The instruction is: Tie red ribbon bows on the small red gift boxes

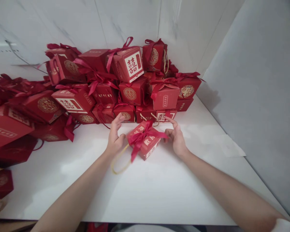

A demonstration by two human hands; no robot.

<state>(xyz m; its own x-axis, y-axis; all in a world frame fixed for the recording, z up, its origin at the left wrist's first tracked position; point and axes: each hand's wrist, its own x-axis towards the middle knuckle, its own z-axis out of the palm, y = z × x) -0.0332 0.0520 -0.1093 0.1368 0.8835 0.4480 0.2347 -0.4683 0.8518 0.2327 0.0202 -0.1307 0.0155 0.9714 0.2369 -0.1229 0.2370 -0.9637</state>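
Note:
A red gift box (151, 145) tied with a crimson ribbon bow (143, 136) rests tilted on the white table between my hands. Its pale yellow cord handle (118, 169) loops out toward the front left. My left hand (115, 135) is open just left of the box, fingers stretched forward and thumb apart. On the other side is my right hand (177, 138), its index finger extended and the lower fingers bent beside a ribbon tail. Whether those fingers touch the ribbon I cannot tell. Neither hand visibly grips the box.
Behind the hands, several similar red boxes (130, 94) are stacked against the marbled wall (87, 22). More boxes (11, 129) pile up along the left of the white table (140, 193). A grey panel (261, 96) borders the right, with a white sheet (228, 145) near it.

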